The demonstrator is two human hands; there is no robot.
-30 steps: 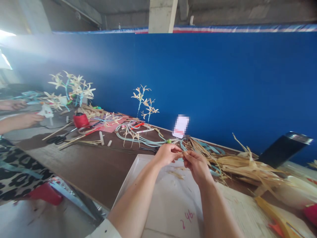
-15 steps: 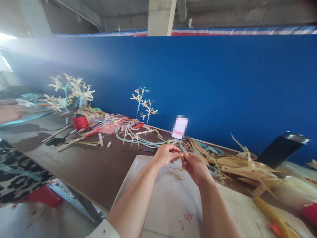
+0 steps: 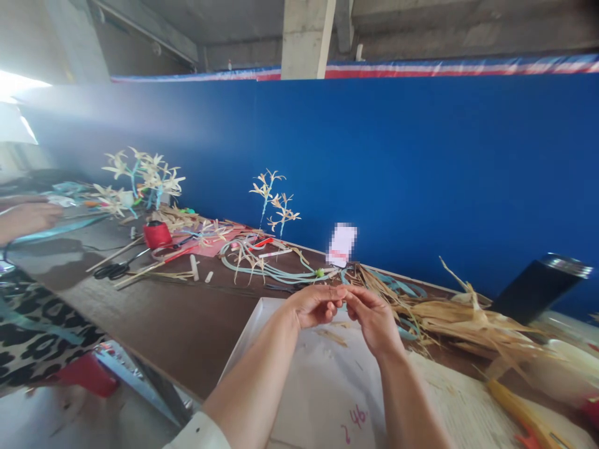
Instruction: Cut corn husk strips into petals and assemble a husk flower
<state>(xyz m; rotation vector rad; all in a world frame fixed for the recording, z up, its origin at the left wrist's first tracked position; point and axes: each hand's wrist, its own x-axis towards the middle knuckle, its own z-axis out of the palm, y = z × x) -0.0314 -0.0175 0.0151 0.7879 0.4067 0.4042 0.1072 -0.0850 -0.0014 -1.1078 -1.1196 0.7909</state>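
Both hands meet fingertip to fingertip above a shallow white tray [image 3: 299, 390]. My left hand [image 3: 314, 305] is closed in a pinch, its other fingers curled under. My right hand [image 3: 375, 317] pinches at the same spot from the other side. Whatever lies between the fingertips is tiny and mostly hidden, so I cannot make it out. A few dry tan scraps [image 3: 333, 338] lie in the tray below. Just beyond the right hand is a heap of dried husk strips [image 3: 468, 318], with light blue ribbon [image 3: 397, 284] among it.
Behind the tray, pale husk flowers [image 3: 281, 212] stand on blue stems. To the left lie scissors [image 3: 112, 269], a red spool [image 3: 158, 235] and light blue cord [image 3: 262, 269]. A dark flask [image 3: 538, 284] leans at right, near a yellow-handled tool [image 3: 519, 405]. Another person's hand [image 3: 32, 218] is at far left.
The view has shifted slightly, so things sit a little lower and to the right. My hands stay together; the left hand's fingers have curled in more, and the small tan bit is less visible.
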